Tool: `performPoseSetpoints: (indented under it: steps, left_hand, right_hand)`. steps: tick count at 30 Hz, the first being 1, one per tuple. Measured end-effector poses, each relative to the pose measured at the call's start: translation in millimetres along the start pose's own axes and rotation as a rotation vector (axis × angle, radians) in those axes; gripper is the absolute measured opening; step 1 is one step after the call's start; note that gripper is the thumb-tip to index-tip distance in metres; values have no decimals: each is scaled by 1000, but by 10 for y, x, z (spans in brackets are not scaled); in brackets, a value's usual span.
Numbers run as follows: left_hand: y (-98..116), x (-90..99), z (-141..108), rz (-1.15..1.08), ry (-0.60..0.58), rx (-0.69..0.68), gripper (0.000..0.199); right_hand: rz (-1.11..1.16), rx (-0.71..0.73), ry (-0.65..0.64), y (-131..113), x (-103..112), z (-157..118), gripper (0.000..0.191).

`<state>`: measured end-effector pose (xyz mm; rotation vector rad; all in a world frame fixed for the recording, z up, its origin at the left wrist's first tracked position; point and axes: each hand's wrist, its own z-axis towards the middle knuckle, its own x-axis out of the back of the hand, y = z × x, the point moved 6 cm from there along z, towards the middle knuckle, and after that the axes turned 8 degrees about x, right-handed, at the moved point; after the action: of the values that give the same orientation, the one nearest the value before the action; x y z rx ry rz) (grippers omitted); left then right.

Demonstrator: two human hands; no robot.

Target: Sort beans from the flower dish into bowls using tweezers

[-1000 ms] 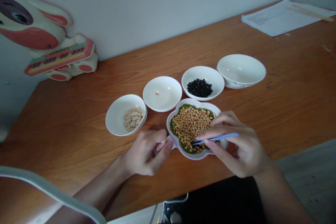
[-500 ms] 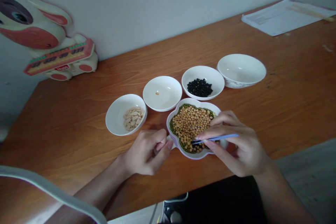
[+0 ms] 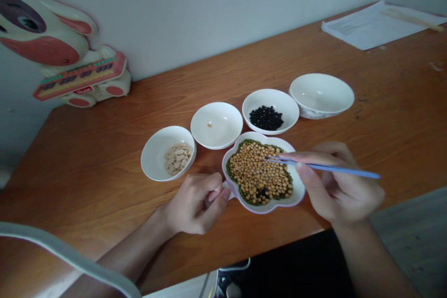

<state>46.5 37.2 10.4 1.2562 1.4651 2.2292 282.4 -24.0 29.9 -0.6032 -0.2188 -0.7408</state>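
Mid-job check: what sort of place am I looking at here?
Probably a room in a home, though the view is narrow: a cartoon-animal toy with a keyboard stands by the wall, and white bowls sit on a wooden table.

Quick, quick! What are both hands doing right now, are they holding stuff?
Left hand: closed on the handle of the scalloped bowl.
Right hand: holding blue tweezers; can't tell if they grip a bean.

- In the dish [image 3: 299, 187]: loose beans [image 3: 254, 160].
- Partly over it: tweezers [image 3: 324, 166].
- Left of it: left hand [image 3: 195, 202], seed bowl [image 3: 152, 153].
- Right of it: right hand [image 3: 345, 191].
- Behind it: bean bowl [image 3: 289, 111].
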Motion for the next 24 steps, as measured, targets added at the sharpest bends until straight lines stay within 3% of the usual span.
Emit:
performPoseSetpoints:
  steps: [2,4,7,10,14,20,24]
  left_hand:
    - [-2,1,1,-2,2,0,36]
    - [2,5,4,-2,4,-7,36]
    - [10,12,8,3,6,-18,36]
    - [17,14,8,10,6,-18,36]
    - [23,10,5,14,7,-7,35]
    - [13,9,3,0,0,19,36]
    - [11,11,4,8,2,5,35]
  right_hand:
    - [-84,-52,146,53,59,8,40]
    - [-150,-136,201,121,62,41,37]
    - [-194,-255,136,220,-6,91,29]
    - [-172,-287,120,243,-12,69,27]
    - [-73,-206,96,156,48,-21,27]
    - [132,25,-196,-61,-71,15,27]
    - [208,75,-284,-118,-140,70,27]
